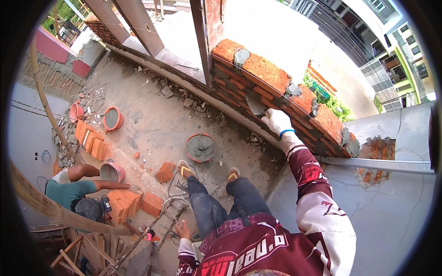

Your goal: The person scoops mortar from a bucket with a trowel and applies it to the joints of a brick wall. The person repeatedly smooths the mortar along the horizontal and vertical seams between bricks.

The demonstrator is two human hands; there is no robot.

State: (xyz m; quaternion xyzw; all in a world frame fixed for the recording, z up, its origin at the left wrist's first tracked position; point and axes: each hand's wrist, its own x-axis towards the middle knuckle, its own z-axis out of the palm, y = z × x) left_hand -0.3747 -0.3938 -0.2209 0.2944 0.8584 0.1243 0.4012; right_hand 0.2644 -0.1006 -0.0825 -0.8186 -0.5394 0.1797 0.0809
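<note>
My right hand (277, 122), in a pale glove with a blue band at the wrist, is closed on a trowel (254, 106). The trowel's grey blade lies against or close to the inner face of a brick wall (267, 94). Along the wall's top course, grey mortar (293, 90) fills the gaps between orange bricks (264, 71). My left hand (183, 229) hangs low beside my body with its fingers apart, holding nothing. On the ground ahead of my feet stands a round tub of wet mortar (201, 146).
A co-worker (83, 193) crouches at left, one hand at stacked bricks (122, 202) beside a bucket (113, 171). More buckets (113, 118), bricks (91, 139) and rubble (168, 90) lie around. A bamboo pole (60, 209) crosses the lower left. A metal bar (377, 164) juts out at right.
</note>
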